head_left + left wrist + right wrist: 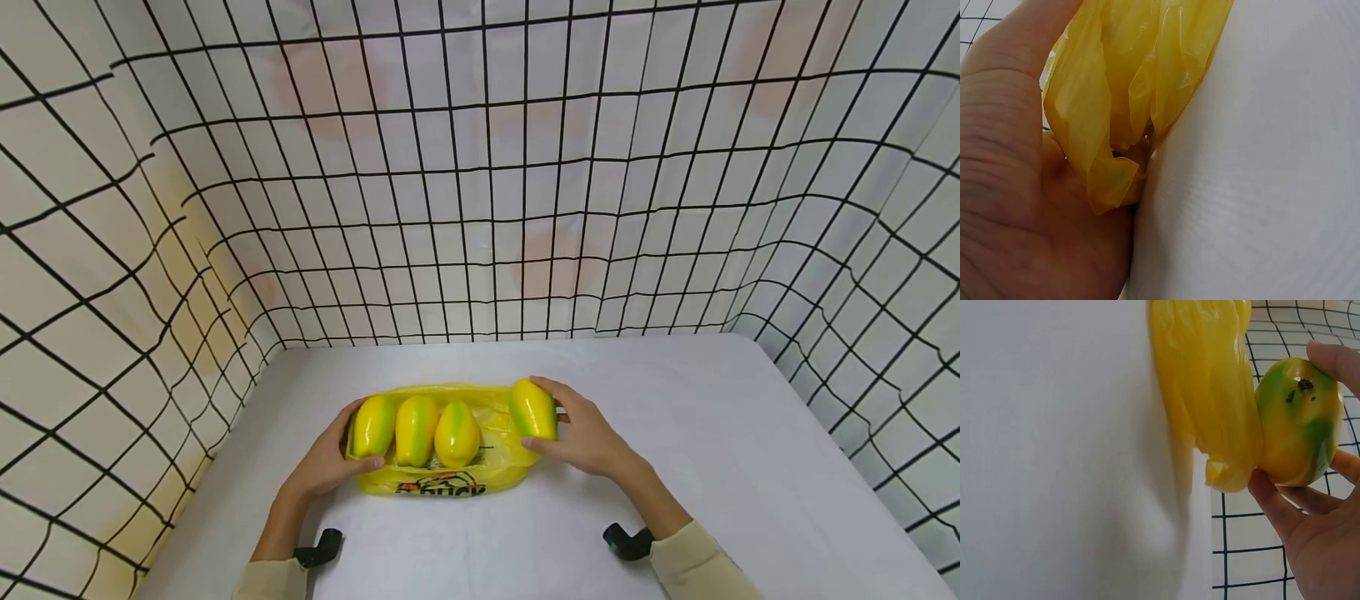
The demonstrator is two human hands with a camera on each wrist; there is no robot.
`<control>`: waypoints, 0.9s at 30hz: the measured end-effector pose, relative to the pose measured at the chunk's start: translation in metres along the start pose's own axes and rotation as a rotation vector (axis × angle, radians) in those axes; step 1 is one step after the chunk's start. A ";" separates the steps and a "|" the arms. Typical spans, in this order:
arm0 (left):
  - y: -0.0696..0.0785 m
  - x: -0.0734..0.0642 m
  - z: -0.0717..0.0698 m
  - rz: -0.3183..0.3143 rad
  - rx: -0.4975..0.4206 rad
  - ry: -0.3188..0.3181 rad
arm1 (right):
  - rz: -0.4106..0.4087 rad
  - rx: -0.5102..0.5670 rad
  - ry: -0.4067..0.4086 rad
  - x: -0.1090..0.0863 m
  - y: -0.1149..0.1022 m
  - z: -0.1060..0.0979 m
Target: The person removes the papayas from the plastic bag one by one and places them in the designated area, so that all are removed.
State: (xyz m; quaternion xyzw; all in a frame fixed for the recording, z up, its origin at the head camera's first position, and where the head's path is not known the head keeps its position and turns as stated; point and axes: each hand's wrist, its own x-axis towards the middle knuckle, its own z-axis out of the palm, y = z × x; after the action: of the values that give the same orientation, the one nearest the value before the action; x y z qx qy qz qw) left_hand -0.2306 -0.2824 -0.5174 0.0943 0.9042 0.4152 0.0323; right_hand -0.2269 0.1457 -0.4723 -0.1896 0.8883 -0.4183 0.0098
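Observation:
A yellow plastic bag [495, 421] lies lengthwise on the white surface, dark printing on its near side. Three yellow-green mangoes sit in a row on it: a left mango [373, 425], a middle one and a right one [457, 435]. My left hand [324, 460] grips the bag's left end around the left mango, thumb in front; close up, the wrist view shows crumpled bag film [1116, 94] against the palm. At the bag's right end, my right hand [587, 435] holds another mango [533, 408] between thumb and fingers, its dark stem mark facing the right wrist camera.
Black wire mesh [487, 192] stands behind the white-covered table [675, 400] and along its left and right sides, with pale sheeting beyond. Black wrist mounts [321, 547] sit on both wrists at the beige sleeves.

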 end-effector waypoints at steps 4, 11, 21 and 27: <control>-0.001 0.000 -0.001 0.013 0.001 0.006 | -0.024 -0.016 0.018 -0.002 0.003 -0.005; -0.002 0.000 -0.002 0.017 -0.007 0.005 | -0.014 -0.002 0.030 -0.005 0.007 -0.012; 0.000 -0.002 -0.003 0.018 -0.029 0.006 | 0.023 -0.016 0.043 -0.011 0.020 -0.018; -0.002 -0.001 -0.003 0.020 -0.038 0.004 | 0.040 -0.031 0.041 -0.016 0.025 -0.023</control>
State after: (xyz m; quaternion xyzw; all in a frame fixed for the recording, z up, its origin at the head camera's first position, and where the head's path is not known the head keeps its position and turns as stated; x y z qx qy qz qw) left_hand -0.2299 -0.2861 -0.5168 0.1019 0.8953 0.4327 0.0281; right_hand -0.2242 0.1830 -0.4784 -0.1633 0.8982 -0.4081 -0.0031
